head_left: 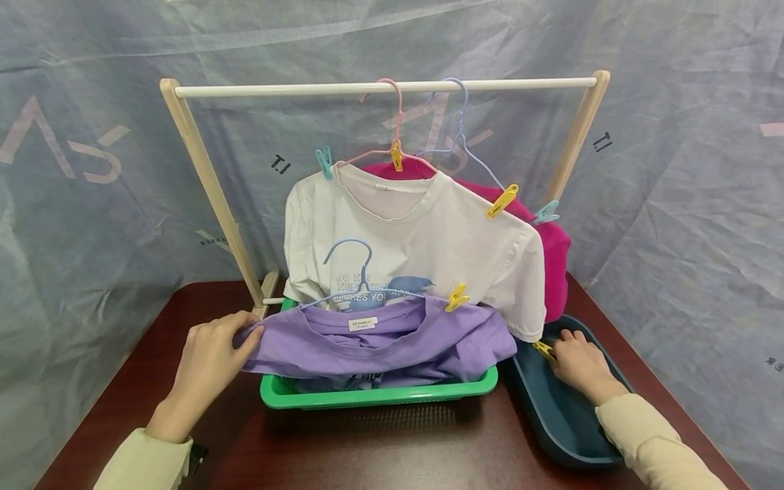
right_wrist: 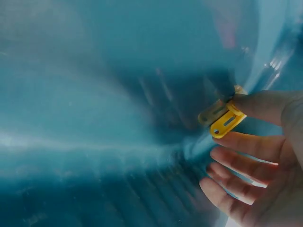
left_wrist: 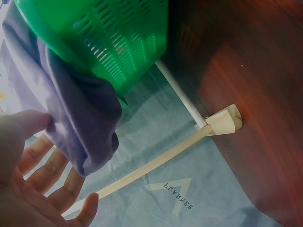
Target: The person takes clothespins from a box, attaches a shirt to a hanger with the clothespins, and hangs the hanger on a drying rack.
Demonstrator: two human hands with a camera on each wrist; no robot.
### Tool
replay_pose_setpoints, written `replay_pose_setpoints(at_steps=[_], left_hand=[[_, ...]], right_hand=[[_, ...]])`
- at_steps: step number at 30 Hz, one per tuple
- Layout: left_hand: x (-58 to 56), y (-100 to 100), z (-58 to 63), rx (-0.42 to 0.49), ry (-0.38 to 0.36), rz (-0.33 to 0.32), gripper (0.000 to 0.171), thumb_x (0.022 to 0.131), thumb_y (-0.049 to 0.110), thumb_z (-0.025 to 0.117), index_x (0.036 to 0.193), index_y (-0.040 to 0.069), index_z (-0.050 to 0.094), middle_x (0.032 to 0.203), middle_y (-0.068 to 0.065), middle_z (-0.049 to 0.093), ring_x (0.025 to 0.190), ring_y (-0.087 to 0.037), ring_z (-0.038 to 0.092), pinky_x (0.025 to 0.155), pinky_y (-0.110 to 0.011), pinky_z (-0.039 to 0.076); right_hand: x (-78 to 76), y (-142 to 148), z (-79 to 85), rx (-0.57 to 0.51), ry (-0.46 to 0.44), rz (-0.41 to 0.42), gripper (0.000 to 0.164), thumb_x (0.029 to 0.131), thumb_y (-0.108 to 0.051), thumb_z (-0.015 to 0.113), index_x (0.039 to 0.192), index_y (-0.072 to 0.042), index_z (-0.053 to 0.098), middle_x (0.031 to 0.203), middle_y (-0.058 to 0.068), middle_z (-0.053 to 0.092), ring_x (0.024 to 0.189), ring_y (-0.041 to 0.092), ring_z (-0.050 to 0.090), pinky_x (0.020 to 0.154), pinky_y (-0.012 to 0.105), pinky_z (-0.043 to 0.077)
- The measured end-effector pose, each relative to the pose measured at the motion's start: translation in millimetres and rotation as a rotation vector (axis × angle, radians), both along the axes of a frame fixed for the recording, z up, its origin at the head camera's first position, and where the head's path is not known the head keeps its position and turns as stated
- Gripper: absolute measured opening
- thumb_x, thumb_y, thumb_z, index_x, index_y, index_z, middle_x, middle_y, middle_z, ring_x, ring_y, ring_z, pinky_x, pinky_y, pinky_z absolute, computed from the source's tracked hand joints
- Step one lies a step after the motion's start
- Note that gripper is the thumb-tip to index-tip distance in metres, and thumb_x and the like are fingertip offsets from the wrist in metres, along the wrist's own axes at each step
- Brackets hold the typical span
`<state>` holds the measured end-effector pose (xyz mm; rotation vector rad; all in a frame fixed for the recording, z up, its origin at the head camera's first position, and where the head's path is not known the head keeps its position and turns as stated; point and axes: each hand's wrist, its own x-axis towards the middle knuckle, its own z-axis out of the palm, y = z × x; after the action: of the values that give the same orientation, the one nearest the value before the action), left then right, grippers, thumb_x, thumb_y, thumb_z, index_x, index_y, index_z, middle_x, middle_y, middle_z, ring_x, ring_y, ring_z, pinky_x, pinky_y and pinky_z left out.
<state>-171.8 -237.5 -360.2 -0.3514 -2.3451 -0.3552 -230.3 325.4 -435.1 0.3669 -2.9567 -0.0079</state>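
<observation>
My left hand [head_left: 211,361] pinches the left shoulder of a purple T-shirt [head_left: 380,347] between thumb and fingers. That shirt lies over a green basket [head_left: 380,397], with a blue hanger [head_left: 365,272] in its neckline. One yellow clothespin [head_left: 456,298] clips it to the hanger's right arm. At the right, my right hand [head_left: 582,364] reaches into a dark blue tub [head_left: 566,415]. Its thumb and index finger pinch another yellow clothespin [right_wrist: 228,124] by the tub's wall. In the left wrist view, the purple cloth [left_wrist: 78,113] hangs past the basket's side.
A wooden rack [head_left: 208,190] with a white rail [head_left: 275,90] stands behind. From it hang a white T-shirt [head_left: 398,245] on a pink hanger [head_left: 399,116] and a magenta garment [head_left: 556,258] on a blue hanger [head_left: 463,116], with yellow and teal clothespins. All stand on a dark red table [head_left: 367,449].
</observation>
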Motion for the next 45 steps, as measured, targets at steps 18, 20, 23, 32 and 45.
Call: replay_pose_setpoints(at_steps=[18, 20, 23, 32, 45], left_hand=[[-0.2, -0.2, -0.7, 0.005, -0.007, 0.008, 0.012, 0.074, 0.015, 0.071, 0.083, 0.008, 0.067, 0.074, -0.006, 0.068, 0.064, -0.024, 0.064, 0.059, -0.043, 0.046], [-0.3, -0.2, -0.8, 0.005, -0.005, 0.005, 0.012, 0.074, 0.015, 0.071, 0.083, 0.008, 0.067, 0.074, -0.006, 0.068, 0.064, -0.024, 0.064, 0.059, -0.043, 0.045], [-0.3, -0.5, -1.2, 0.005, -0.002, 0.002, 0.012, 0.074, 0.015, 0.071, 0.083, 0.008, 0.067, 0.074, -0.006, 0.068, 0.064, -0.024, 0.064, 0.059, -0.043, 0.046], [-1.0, -1.0, -3.1, 0.014, 0.008, -0.001, 0.011, 0.074, 0.014, 0.07, 0.082, 0.008, 0.066, 0.073, -0.006, 0.068, 0.064, -0.024, 0.064, 0.059, -0.043, 0.046], [-0.5, -3.1, -5.6, 0.015, 0.018, 0.017, 0.01, 0.074, 0.015, 0.069, 0.081, 0.008, 0.066, 0.071, -0.006, 0.067, 0.061, -0.024, 0.062, 0.058, -0.043, 0.045]], right_hand=[[-0.2, 1.0, 4.4, -0.02, -0.076, -0.042, 0.022, 0.067, -0.011, 0.072, 0.078, 0.002, 0.058, 0.075, 0.012, 0.048, 0.068, 0.025, 0.043, 0.051, 0.038, 0.045], [0.3, 1.0, 6.5, -0.025, -0.063, -0.041, 0.027, 0.066, -0.013, 0.073, 0.081, 0.003, 0.057, 0.076, 0.013, 0.05, 0.069, 0.026, 0.044, 0.053, 0.04, 0.046], [2.1, 0.5, 10.5, -0.029, -0.038, -0.038, 0.034, 0.066, -0.016, 0.073, 0.086, 0.005, 0.056, 0.078, 0.015, 0.053, 0.072, 0.028, 0.046, 0.056, 0.043, 0.047], [9.1, -0.2, 26.3, -0.091, -0.018, -0.038, 0.032, 0.07, -0.02, 0.071, 0.084, 0.002, 0.053, 0.077, 0.012, 0.051, 0.072, 0.028, 0.046, 0.048, 0.038, 0.041], [19.6, -0.4, 58.2, -0.14, 0.062, -0.01, 0.033, 0.07, -0.021, 0.074, 0.088, 0.001, 0.056, 0.084, 0.014, 0.053, 0.077, 0.029, 0.046, 0.051, 0.039, 0.044]])
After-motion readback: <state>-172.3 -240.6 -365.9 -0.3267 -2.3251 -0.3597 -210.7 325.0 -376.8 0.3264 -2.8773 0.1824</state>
